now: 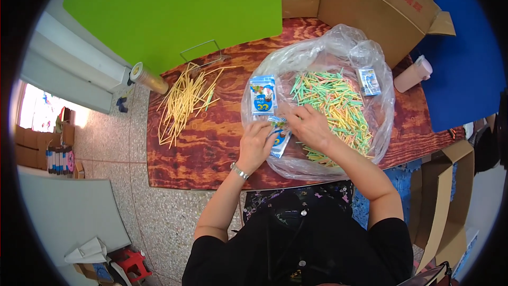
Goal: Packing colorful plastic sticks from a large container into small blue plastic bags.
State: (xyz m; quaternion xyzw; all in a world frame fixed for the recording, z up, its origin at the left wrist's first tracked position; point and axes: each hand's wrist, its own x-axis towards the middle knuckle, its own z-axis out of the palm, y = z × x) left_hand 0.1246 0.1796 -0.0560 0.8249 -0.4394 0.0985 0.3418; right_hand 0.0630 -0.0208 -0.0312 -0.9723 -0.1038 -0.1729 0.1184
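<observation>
A small blue-and-white packet (280,144) lies between my hands at the near left side of a clear plastic bag (382,119). My left hand (257,145) is closed on the packet's left edge. Over its upper right side, my right hand (311,128) has its fingers bent together; what they pinch is hidden. Thin sticks (341,107) in green, yellow and pink are heaped on the spread bag, just beyond my right hand. More blue-and-white packets (262,95) rest past my left hand, and a single packet (369,81) lies at the bag's far right.
Long yellow straw-like sticks (186,103) lie loose on the red-brown wooden table (222,156). A clear cylinder (150,78) stands at its left edge, near a metal wire stand (203,55). Cardboard (370,8) rises behind the bag; a pink bottle (413,74) is at right.
</observation>
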